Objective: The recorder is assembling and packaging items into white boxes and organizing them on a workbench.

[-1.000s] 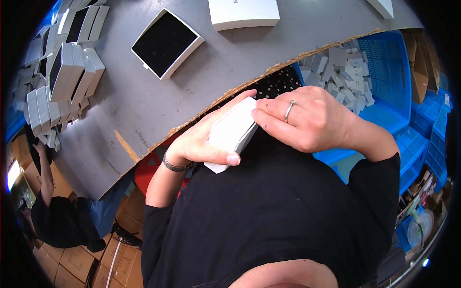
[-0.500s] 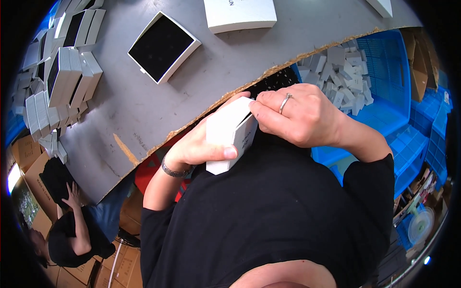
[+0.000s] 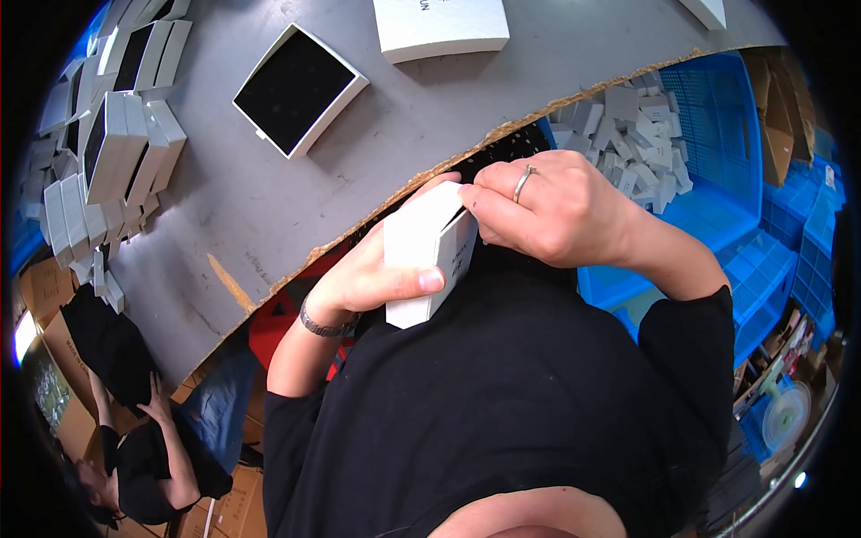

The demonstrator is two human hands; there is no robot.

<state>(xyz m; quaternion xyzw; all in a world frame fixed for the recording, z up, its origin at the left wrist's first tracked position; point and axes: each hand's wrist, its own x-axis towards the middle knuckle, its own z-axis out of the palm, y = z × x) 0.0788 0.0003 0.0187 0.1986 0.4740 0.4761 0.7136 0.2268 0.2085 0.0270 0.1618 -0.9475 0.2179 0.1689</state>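
Observation:
A small white cardboard box point(image 3: 414, 242) is held tilted in front of my chest. My left hand point(image 3: 354, 278) is wrapped round it, with the thumb pressed on the near side. At the box's upper right corner, the bent fingers of my right hand point(image 3: 552, 211) pinch the edge, where a narrow dark gap shows between two white panels. The pinching fingertips are partly hidden. Beyond my hands, an open white box tray point(image 3: 355, 88) with a black lining lies on the grey table point(image 3: 359, 161). A white box point(image 3: 444, 31) rests at the table's far side.
White boxes point(image 3: 112, 143) are piled at the table's left. A blue crate point(image 3: 717, 134) at right holds many small white boxes point(image 3: 628, 134). The worn table edge point(image 3: 502, 130) runs just beyond my hands. At lower left, another person point(image 3: 152, 466) handles black material point(image 3: 109, 350).
My hands keep nearly the same grip on the box, with the right hand shifted very slightly. The other person has leaned down, and the black material has spread lower.

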